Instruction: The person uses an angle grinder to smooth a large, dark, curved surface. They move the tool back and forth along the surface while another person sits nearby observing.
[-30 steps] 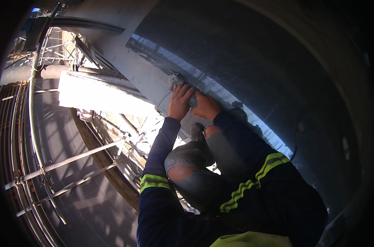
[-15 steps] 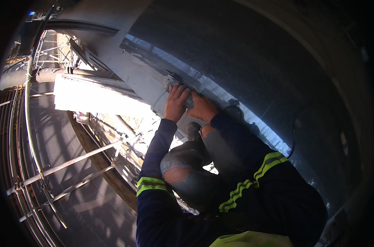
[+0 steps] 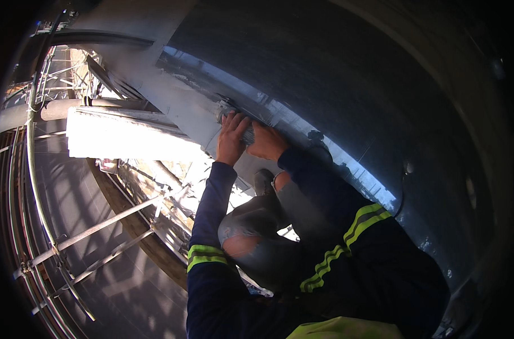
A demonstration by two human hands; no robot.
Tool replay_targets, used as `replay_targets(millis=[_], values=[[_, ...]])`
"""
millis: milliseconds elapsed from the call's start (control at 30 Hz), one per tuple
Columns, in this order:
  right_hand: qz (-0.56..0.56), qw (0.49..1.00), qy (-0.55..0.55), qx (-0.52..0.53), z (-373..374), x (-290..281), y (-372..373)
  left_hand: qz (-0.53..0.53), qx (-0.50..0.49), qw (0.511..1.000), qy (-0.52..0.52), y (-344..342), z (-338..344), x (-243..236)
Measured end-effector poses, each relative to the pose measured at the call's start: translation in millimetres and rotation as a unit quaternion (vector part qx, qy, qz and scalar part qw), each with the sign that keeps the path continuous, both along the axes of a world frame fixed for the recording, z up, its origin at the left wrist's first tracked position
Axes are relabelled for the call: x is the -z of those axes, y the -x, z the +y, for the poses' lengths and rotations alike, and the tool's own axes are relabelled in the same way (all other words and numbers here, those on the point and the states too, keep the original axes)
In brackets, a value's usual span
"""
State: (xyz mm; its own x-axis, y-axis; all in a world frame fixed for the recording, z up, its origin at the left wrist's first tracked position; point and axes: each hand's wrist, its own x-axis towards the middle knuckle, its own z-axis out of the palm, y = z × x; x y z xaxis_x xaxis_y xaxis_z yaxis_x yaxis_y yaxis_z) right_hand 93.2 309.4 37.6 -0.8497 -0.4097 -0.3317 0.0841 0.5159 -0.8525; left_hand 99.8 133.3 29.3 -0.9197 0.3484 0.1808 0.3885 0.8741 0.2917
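Note:
Both hands are wrapped round an angle grinder (image 3: 248, 135), whose grey ribbed body shows between them. My left hand (image 3: 232, 137) closes over its front part, fingers lying across the top. Close behind it, my right hand (image 3: 267, 142) grips the rear of the body. The tool's head lies against the pale concrete ledge (image 3: 180, 104), beside the foot of a dark wall panel (image 3: 302, 68). Pale dust hangs over the ledge ahead of the tool. My hands and the dust hide most of its disc.
A dark cord (image 3: 403, 192) hangs along the wall on the right. Scaffold poles (image 3: 98, 230) stand beyond the ledge's left edge, with paving far below. A sunlit white board (image 3: 127, 134) juts out left of my hands. My bent knees (image 3: 251, 237) are close below my arms.
Both hands and the angle grinder have shifted slightly left and up along the ledge in the picture. The dust over the ledge looks thicker. The whole view has shifted a little.

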Motion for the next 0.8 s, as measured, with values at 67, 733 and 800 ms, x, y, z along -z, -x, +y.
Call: replay_targets(millis=[67,733,800], values=[[0.012,1.0,0.01,0.004,1,4,0,-0.001,0.003,1.0,0.005,3,-1,0],[0.024,1.0,-0.001,0.01,27,-8,-22,-0.008,0.024,1.0,0.018,-17,17,-8],[0.039,0.999,0.006,0.02,27,-8,-24,-0.011,0.025,0.999,0.018,-18,16,-9]])
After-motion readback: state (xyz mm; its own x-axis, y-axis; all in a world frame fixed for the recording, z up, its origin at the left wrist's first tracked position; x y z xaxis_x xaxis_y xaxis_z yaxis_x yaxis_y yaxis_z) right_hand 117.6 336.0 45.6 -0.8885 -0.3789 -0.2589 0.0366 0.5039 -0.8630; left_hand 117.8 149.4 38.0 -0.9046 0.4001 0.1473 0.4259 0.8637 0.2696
